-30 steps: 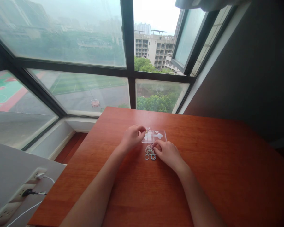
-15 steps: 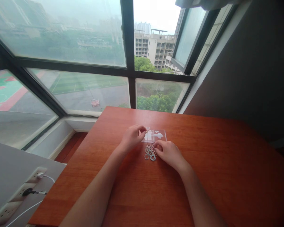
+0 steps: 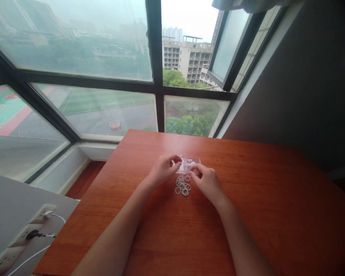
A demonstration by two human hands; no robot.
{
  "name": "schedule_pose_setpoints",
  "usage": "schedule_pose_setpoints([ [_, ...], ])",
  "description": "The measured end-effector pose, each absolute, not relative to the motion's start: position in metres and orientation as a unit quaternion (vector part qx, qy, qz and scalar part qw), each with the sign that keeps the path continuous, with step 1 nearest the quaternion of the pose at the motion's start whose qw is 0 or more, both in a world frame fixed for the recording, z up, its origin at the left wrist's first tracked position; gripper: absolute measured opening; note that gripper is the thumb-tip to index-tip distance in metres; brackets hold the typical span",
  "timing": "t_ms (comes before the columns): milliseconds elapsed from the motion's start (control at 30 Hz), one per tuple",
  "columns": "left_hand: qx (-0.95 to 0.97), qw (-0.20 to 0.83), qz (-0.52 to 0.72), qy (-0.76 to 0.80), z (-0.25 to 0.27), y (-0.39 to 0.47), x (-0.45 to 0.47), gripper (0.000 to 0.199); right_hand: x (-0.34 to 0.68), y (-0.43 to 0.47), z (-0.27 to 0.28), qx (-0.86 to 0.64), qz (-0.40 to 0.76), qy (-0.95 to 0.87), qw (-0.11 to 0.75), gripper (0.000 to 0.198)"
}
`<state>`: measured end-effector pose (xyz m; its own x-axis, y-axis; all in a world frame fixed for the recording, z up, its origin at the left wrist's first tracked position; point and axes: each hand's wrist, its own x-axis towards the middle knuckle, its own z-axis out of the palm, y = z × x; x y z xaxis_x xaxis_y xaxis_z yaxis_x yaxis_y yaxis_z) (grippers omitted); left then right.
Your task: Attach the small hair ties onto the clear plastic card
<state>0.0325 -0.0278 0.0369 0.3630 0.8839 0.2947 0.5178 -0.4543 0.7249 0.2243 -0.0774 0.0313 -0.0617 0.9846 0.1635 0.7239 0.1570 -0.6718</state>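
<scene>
Small pale rings (image 3: 183, 186), several in green, pink and grey-blue tones, lie in a loose pile on the wooden table (image 3: 178, 237); they look like thin elastic bands. Just beyond the pile is a clear plastic box (image 3: 197, 160) with compartments and white marks. My left hand (image 3: 165, 167) is at the box's left side, thumb and fingertips pinched in front of it; what they hold is too small to make out. My right hand (image 3: 207, 181) hovers at the box's near right edge, above the pile. Its thumb and index finger pinch what looks like one small ring.
Dark-framed windows (image 3: 158, 90) rise behind the table's far edge, with one pane swung outward at the right. A dark wall (image 3: 293, 84) stands to the right. At the lower left, a wall with sockets (image 3: 25, 234) carries plugged-in cables.
My right hand has lifted from the pile and moved forward toward the box, apparently with a ring. My left hand has shifted slightly right.
</scene>
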Motion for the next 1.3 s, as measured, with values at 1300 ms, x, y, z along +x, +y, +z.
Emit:
schedule_pose_setpoints([
  [1300, 0.751, 0.167, 0.333, 0.545, 0.017, -0.018, 0.029, 0.015, 0.223, -0.08, 0.032, -0.658, 0.175, -0.722, 0.126, 0.013],
])
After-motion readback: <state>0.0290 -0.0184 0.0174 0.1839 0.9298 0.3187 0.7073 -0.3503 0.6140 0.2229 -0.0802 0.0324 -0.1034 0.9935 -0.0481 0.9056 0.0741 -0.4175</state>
